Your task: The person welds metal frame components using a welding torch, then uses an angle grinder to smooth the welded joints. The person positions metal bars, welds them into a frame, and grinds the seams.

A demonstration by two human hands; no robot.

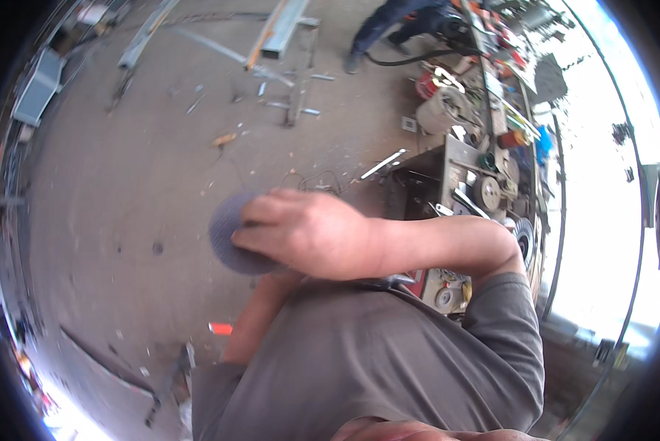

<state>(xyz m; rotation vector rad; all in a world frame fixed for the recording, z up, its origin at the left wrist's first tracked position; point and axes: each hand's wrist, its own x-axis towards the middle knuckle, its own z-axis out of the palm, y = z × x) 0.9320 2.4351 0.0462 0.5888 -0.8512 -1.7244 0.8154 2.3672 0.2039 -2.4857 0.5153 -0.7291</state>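
My right hand [304,229] reaches across in front of my chest, its fingers closed over the near side of a round, dark grey-blue grinding disc [227,234]. The disc has a mesh-like face and looks slightly blurred. From below, my left forearm [255,323] rises toward the same spot. Behind the right hand and the disc, my left hand's fingers are hidden, so whether they touch the disc does not show.
On the right, a cluttered workbench [458,158] holds discs and tools, with a whitish bucket [442,110] beyond it. Steel profiles [280,33] lie on a stand ahead. Another person's legs [378,33] show at the top. An orange piece [220,328] lies on the floor.
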